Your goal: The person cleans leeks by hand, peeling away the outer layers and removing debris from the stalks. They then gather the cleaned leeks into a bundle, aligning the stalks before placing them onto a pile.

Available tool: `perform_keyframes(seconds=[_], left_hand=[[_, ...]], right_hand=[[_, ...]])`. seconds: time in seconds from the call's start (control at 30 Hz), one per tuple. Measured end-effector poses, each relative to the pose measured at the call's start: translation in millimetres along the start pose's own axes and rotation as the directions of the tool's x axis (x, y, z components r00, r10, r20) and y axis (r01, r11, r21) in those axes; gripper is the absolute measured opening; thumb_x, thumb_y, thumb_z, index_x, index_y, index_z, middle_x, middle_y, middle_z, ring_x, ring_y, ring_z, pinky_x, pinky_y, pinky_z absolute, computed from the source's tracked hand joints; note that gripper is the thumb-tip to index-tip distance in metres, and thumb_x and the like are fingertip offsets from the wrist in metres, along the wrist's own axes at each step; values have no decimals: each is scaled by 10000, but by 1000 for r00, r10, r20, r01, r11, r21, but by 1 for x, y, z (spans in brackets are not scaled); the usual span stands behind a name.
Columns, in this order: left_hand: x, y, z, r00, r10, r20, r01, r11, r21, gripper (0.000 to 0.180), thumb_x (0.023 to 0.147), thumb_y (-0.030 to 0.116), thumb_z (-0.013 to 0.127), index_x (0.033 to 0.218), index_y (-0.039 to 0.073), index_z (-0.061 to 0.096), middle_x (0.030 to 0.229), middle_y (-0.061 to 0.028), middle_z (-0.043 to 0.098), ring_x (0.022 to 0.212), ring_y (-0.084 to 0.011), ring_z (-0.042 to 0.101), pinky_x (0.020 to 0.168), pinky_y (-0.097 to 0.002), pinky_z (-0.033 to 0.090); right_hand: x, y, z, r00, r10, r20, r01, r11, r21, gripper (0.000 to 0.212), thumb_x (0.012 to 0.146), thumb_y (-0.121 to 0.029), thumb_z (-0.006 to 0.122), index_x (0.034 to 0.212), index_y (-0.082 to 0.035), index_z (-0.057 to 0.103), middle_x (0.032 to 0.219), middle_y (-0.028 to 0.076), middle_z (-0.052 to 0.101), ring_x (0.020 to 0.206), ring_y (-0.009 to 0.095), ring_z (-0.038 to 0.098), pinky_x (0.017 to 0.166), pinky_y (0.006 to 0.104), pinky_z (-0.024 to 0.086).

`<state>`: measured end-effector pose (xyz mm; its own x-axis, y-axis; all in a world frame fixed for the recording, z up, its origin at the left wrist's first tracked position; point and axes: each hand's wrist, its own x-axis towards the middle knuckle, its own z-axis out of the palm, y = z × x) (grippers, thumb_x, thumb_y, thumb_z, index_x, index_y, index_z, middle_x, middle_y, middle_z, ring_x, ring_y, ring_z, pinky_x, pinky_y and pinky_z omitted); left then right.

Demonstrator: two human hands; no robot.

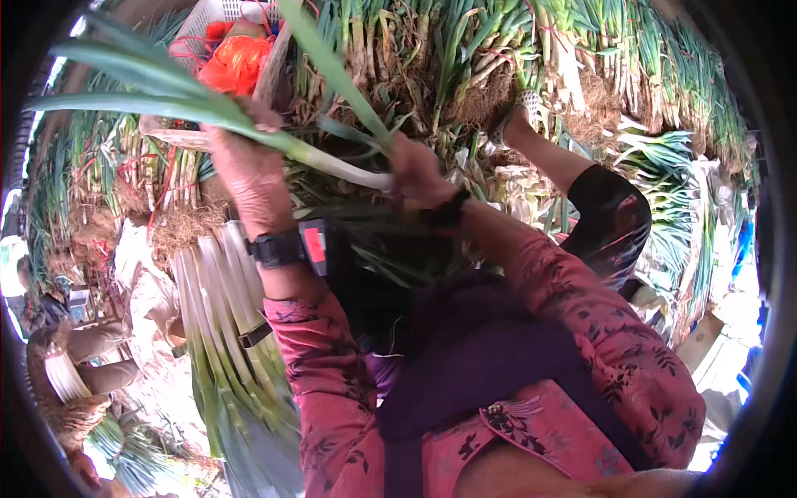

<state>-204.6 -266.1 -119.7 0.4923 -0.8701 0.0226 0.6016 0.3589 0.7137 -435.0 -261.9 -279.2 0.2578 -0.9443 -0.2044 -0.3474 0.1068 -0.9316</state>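
A large green onion (328, 158) lies slantwise across my two hands, its green leaves fanning out to the upper left and its white end toward the right. My left hand (247, 162) is closed round the stalk where the leaves begin. At the white end, my right hand (419, 173) is closed and slightly blurred. A long green leaf (336, 70) rises up and left from the right hand's fingers; whether it is still joined to the stalk is hidden. Left of my left forearm lies a bundle of trimmed green onions (217, 282), white ends up.
Bundles of untrimmed green onions (374, 50) with dry roots stand along the far side. A white plastic crate (195, 33) holds an orange-red bag (238, 65). More cleaned onions (660, 178) lie at right. My bent leg (610, 216) stretches right. Another person's legs (104, 357) show at lower left.
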Motion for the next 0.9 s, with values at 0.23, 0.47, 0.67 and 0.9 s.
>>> perform_keyframes(seconds=[0.23, 0.47, 0.67, 0.9], left_hand=[[3, 53, -49, 976, 191, -105, -194, 981, -15, 405, 923, 450, 563, 983, 54, 507, 749, -69, 555, 632, -197, 536, 644, -366, 519], [-1, 25, -19, 983, 172, -61, -172, 985, -3, 506, 860, 131, 690, 1299, 26, 461, 1194, -90, 567, 1062, -205, 580, 911, -393, 523], [-10, 11, -17, 992, 58, -115, -38, 984, 174, 458, 950, 358, 561, 1255, 25, 486, 1137, -80, 563, 993, -169, 556, 867, -316, 493], [2, -39, 12, 971, 84, -226, -106, 991, -83, 295, 959, 245, 564, 1140, 12, 559, 935, -49, 629, 771, -161, 586, 711, -322, 507]], right_hand=[[-84, 193, -140, 919, 395, -24, -198, 407, -892, 413, 854, -448, 559, 976, -78, 698, 911, 161, 684, 908, 330, 668, 782, 445, 517], [16, 49, -150, 944, -300, 137, 294, 576, -763, 405, 856, -211, 601, 1185, 12, 522, 1079, 238, 586, 1027, 399, 560, 878, 444, 473], [18, -111, 13, 486, -874, 21, 758, 410, -508, 320, 830, -51, 575, 1146, -24, 540, 1059, 204, 553, 986, 352, 550, 865, 462, 445], [37, -135, 18, 911, -385, 144, 344, 906, 247, 319, 951, -224, 557, 1152, 20, 592, 976, 82, 677, 842, 166, 660, 773, 286, 514]])
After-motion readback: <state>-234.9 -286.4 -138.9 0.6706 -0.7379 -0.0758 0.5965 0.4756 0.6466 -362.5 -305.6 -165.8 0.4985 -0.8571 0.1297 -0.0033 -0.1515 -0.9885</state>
